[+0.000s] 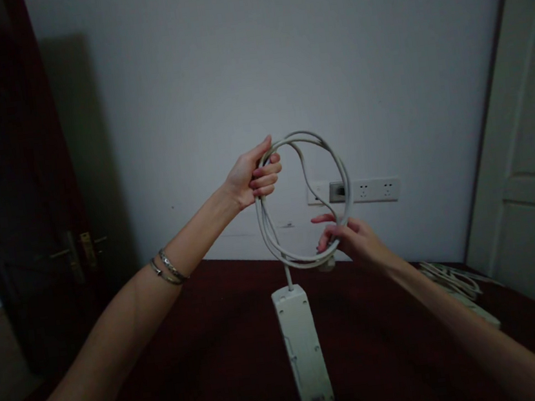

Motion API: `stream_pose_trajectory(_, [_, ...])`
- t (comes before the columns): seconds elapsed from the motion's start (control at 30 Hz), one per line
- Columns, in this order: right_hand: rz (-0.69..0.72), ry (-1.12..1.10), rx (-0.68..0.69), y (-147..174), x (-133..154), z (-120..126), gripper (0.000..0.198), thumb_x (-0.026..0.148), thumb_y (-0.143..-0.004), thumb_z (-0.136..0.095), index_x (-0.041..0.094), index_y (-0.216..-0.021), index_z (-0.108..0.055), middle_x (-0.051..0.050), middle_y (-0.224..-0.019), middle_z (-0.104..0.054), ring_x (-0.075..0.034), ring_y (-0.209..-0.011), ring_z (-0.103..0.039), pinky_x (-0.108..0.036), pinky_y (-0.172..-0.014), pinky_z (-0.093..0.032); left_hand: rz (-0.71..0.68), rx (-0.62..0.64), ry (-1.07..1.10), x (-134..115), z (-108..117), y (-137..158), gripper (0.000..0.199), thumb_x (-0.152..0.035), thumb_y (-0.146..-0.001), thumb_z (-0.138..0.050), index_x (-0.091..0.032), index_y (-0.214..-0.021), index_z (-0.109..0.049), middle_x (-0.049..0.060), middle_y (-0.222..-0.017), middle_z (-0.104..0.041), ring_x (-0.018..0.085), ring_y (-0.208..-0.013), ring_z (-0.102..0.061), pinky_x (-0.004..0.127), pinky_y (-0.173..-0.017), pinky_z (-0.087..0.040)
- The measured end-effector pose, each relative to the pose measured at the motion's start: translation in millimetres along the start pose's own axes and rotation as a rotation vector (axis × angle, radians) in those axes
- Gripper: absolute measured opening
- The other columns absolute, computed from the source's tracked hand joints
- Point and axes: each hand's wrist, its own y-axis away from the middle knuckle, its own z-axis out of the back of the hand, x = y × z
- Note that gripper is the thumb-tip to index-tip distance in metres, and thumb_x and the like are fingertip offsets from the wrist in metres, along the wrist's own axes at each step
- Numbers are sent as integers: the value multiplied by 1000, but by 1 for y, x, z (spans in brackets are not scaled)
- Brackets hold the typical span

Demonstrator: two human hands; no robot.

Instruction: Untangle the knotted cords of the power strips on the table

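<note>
Pale wall (212,70), open room above table edge (227,268), left fingers (265,180) clenching coiled cable (344,175), right fingers (322,218) grasping it

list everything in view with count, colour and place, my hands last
coiled round off-white cable: one, off-white, held up mid-view
rectangular plastic power strip: one, off-white, hanging below the coil
bundled thin cable: one bundle, whitish, far right on the surface
flat socket panel: one row, white with a dark section, on the wall
smooth plain wall: one, pale grey, behind
broad flat surface: one, dark red-brown, below
tall dark door: one, red-brown, left, metal handles
tall panelled door: one, pale, right
metal bracelets: two, silvery, left wrist
left hand: one, bare, gripping the coil's upper left
right hand: one, bare, at the coil's lower right
</note>
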Motion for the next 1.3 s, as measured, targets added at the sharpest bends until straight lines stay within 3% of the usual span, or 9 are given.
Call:
stream_pose_trajectory(0.2, [-46, 379, 24, 12, -10, 15, 39, 52, -77, -54, 14, -83, -64, -5, -71, -63, -14, -66, -58, -28, -64, -46, 13, -21, -73, -4, 6, 4, 39, -47, -88, -40, -16, -64, -44, -10, -38, -24, 2, -23, -19, 14, -24, -15])
stream_pose_trajectory(0.4, [-192, -54, 359, 8, 2, 10, 72, 41, -73, -64, 13, -132, -33, -15, -102, -64, -22, -90, -63, -43, -88, -43, 166, 122, -158, 4, -1, 6, 39, -44, -89, -40, -15, -65, -48, -9, -40, -23, 2, -24, -17, 14, -25, -11])
stream_pose_trajectory(0.5, [-170, -341, 426, -3, 21, 5, 86, 43, -62, -72, 14, -133, -33, -19, -121, -53, -27, -109, -54, -45, -95, -37, 224, 191, -206, 5, -6, 4, 38, -45, -88, -42, -15, -66, -49, -9, -39, -22, 2, -25, -16, 14, -25, -11])
stream_pose_trajectory(0.6, [-198, -475, 458, -14, 39, 1, 71, 41, -65, -70, 15, -125, -45, -11, -103, -61, -24, -95, -59, -43, -88, -42, 246, 233, -244, 2, -9, 4, 36, -44, -88, -44, -15, -67, -50, -9, -39, -22, 2, -26, -15, 14, -26, -11])
stream_pose_trajectory(0.73, [-227, -430, 313, -22, 55, 0, 20, 33, -74, -65, 15, -80, -57, 5, -54, -45, -8, -48, -47, -27, -53, -48, 242, 232, -274, -7, -3, 7, 35, -45, -86, -46, -15, -68, -51, -9, -41, -22, 2, -27, -14, 13, -26, -11])
stream_pose_trajectory(0.83, [-168, -383, 142, -24, 64, 6, 29, 30, -74, -66, 14, -61, -46, 9, -46, -27, -2, -38, -26, -14, -36, -31, 258, 197, -328, -11, 6, 10, 33, -44, -83, -53, -15, -67, -52, -9, -43, -24, 0, -28, -15, 13, -26, -11])
stream_pose_trajectory(0.97, [-112, -402, 12, -22, 75, 14, 27, 25, -70, -70, 14, -64, -46, 10, -49, -20, -1, -39, -14, -12, -31, -14, 273, 159, -389, -7, 16, 13, 27, -35, -79, -61, -14, -65, -52, -7, -47, -30, -1, -30, -18, 12, -27, -11])
stream_pose_trajectory(1.13, [-14, -366, -106, -22, 93, 12, 30, 37, -76, -64, 16, -64, -46, 10, -47, -16, -2, -37, -10, -14, -29, -10, 299, 203, -384, 2, 18, 16, 29, -29, -77, -62, -15, -57, -46, -4, -46, -36, 3, -35, -33, 14, -32, -29])
stream_pose_trajectory(1.3, [107, -287, -164, -34, 123, 5, 34, 37, -79, -61, 18, -61, -40, 11, -45, -16, -2, -35, -10, -15, -29, -9, 290, 320, -314, 10, 26, 16, 27, -28, -78, -58, -16, -57, -45, -5, -43, -41, 10, -42, -47, 28, -55, -50])
